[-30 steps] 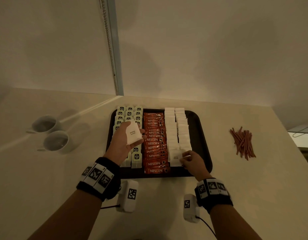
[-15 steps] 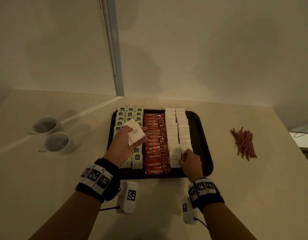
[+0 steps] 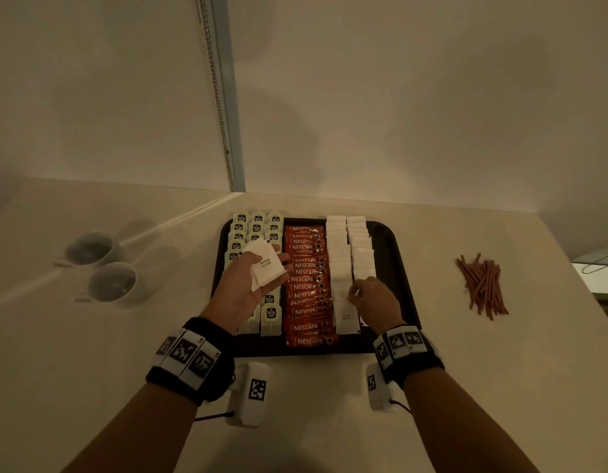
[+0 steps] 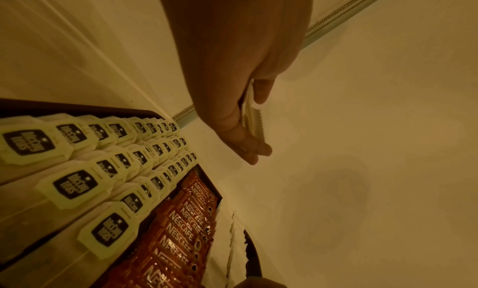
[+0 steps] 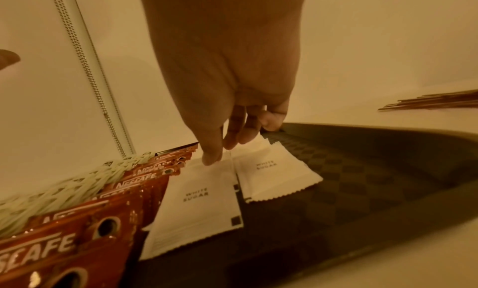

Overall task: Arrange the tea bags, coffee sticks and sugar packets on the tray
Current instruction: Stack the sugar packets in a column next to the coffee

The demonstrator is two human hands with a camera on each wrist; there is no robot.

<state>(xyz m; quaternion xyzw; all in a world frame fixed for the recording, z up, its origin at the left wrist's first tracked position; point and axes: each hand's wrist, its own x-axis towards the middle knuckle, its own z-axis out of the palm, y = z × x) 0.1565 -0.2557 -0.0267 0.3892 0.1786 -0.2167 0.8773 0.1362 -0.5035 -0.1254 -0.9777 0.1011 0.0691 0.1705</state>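
A black tray (image 3: 398,240) holds tea bags (image 3: 256,228) on the left, red coffee sticks (image 3: 307,295) in the middle and two columns of white sugar packets (image 3: 338,247) on the right. Above the tea bags, my left hand (image 3: 251,288) lies palm up and holds a small stack of sugar packets (image 3: 266,268) under its thumb; the stack's edge (image 4: 256,118) also shows at the wrist. My right hand (image 3: 355,295) is over the near end of the sugar columns. Its fingertips (image 5: 212,157) touch the top of the nearest packet (image 5: 199,200). Another packet (image 5: 274,176) lies beside it.
Two white cups (image 3: 91,249) (image 3: 115,283) stand left of the tray. A loose pile of red-brown stirrers (image 3: 482,285) lies to the right, near the table's right edge. A wall with a metal rail (image 3: 224,97) closes off the back.
My right hand laid its sugar packet at the near end of the left sugar column and moved slightly up the row. The stack in my left hand tilted a little.
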